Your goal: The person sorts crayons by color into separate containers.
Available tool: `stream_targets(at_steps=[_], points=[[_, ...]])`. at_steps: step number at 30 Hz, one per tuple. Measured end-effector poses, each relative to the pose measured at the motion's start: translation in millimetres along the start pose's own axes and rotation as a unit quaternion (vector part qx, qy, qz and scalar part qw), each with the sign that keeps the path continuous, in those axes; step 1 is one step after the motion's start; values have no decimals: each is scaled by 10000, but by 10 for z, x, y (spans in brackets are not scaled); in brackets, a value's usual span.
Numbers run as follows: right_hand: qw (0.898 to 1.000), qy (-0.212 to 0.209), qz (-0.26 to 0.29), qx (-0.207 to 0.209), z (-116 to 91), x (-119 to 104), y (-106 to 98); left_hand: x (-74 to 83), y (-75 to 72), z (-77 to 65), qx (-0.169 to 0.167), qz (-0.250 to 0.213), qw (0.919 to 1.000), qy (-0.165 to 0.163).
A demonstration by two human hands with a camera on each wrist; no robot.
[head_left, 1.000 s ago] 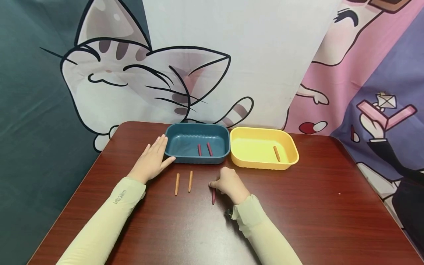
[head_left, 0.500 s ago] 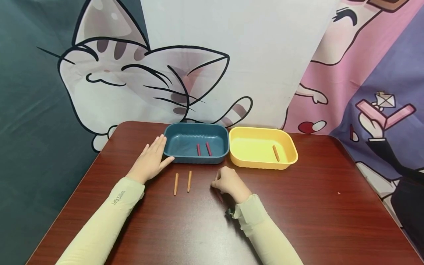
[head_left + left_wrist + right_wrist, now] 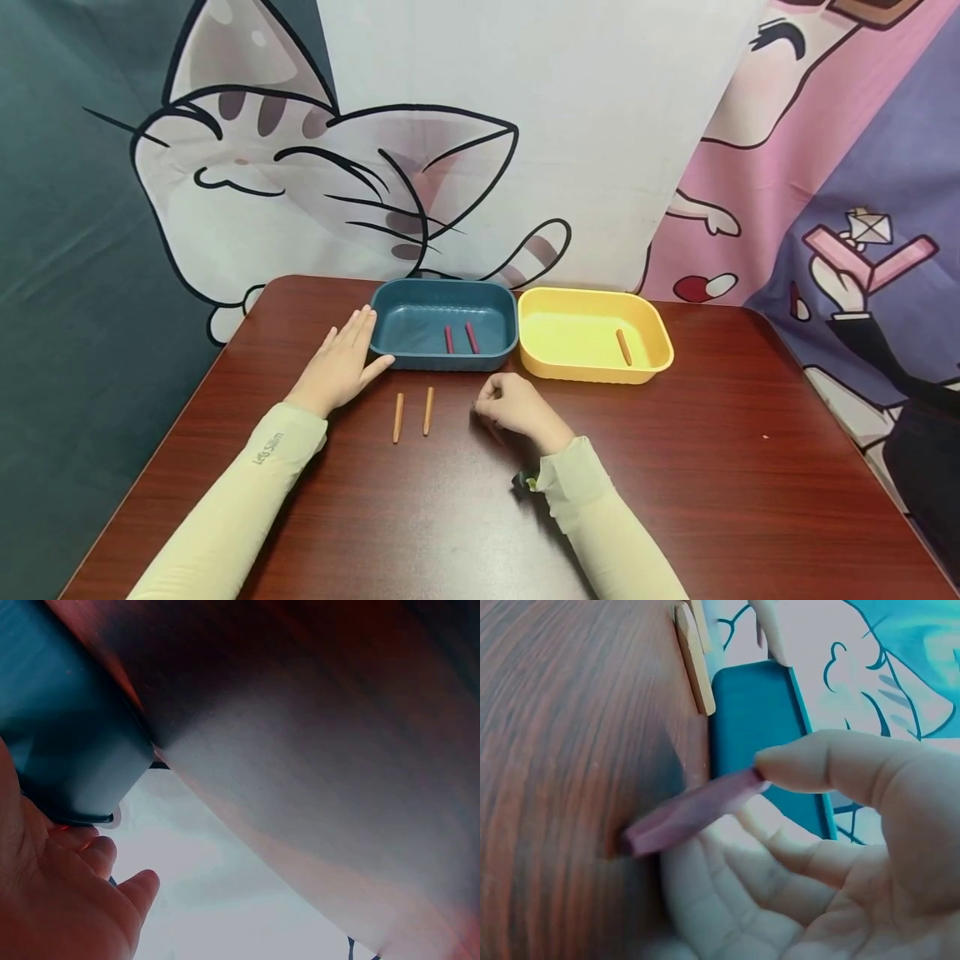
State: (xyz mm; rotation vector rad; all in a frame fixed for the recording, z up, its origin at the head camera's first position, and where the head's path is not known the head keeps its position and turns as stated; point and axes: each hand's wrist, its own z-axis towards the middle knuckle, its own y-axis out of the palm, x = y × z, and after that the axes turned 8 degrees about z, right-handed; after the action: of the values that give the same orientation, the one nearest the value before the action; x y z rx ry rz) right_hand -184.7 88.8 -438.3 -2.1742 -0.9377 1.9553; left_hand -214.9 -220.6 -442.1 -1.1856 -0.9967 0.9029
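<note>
My right hand [image 3: 519, 410] pinches a dark red crayon [image 3: 694, 814] between thumb and fingers, just over the table; in the head view the hand mostly hides it. In the right wrist view the crayon slants away from the thumb tip. With fingers straight, my left hand [image 3: 333, 367] rests against the left end of the blue tray [image 3: 442, 363]. Two dark red crayons [image 3: 471, 337] lie inside that tray. Between my hands, two orange-brown crayons [image 3: 428, 412] lie side by side on the table. A yellow tray [image 3: 585, 373] holds one orange-brown crayon [image 3: 624, 347].
The two trays stand side by side near the back edge of the brown wooden table [image 3: 720, 467]. Behind the table hangs a cloth backdrop [image 3: 615, 125] with cartoon animals. A small dark object [image 3: 521, 481] shows at the right cuff.
The dark red crayon beneath my right hand has come up off the table in its fingers. The right hand has turned and shifted slightly. My left hand stays at the blue tray.
</note>
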Motion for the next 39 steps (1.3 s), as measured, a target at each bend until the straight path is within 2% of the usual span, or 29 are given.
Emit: stream_targets(at_steps=[6, 13, 18, 24, 32, 39], points=[[9926, 274, 1184, -44, 55, 49, 17, -1, 11, 6, 10, 9, 10000, -22], [9684, 351, 2442, -357, 108, 95, -6, -1, 1, 2, -63, -21, 10000, -30], [9575, 237, 2792, -680, 97, 80, -42, 2, 1, -3, -57, -18, 10000, -32], [9440, 93, 3208, -771, 68, 26, -55, 12, -10, 0, -34, -24, 10000, -2], [9388, -89, 3379, -672, 97, -25, -41, 7, -3, -2, -62, -2, 10000, -7], [9291, -242, 3667, -423, 161, -121, -91, 16, -9, 3, -31, -6, 10000, -6]])
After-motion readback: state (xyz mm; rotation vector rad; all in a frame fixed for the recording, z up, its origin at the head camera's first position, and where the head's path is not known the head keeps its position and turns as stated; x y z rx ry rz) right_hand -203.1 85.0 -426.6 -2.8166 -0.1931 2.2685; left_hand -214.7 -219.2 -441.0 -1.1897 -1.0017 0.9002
